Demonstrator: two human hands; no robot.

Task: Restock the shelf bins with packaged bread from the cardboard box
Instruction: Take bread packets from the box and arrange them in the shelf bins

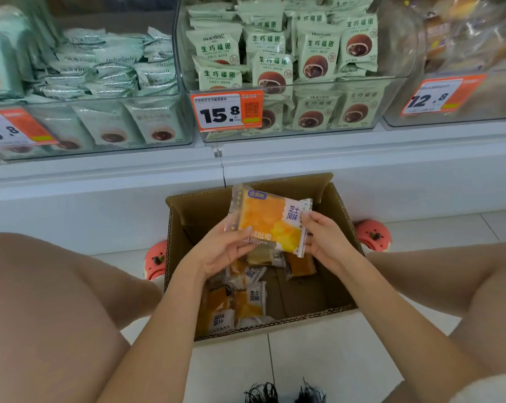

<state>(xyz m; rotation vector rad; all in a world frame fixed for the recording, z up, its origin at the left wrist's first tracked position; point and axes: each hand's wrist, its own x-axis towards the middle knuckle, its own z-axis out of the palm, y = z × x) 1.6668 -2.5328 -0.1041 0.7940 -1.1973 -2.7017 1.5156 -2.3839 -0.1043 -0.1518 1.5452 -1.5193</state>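
Head view: both hands hold one orange bread packet over the open cardboard box.

The left hand (227, 251) grips the orange bread packet (270, 221) at its lower left corner, fingers curled under it, and the right hand (324, 238) pinches its right edge with thumb on top. The packet hangs tilted above the cardboard box (337, 274), which stands on the tiled floor (318, 362) between the person's knees; more orange packets (240, 303) lie in its left half. Above, clear shelf bins (289, 123) hold green packets (315, 53) behind a price tag (227, 110) reading 15.8. Pink shoes (372, 235) flank the box.
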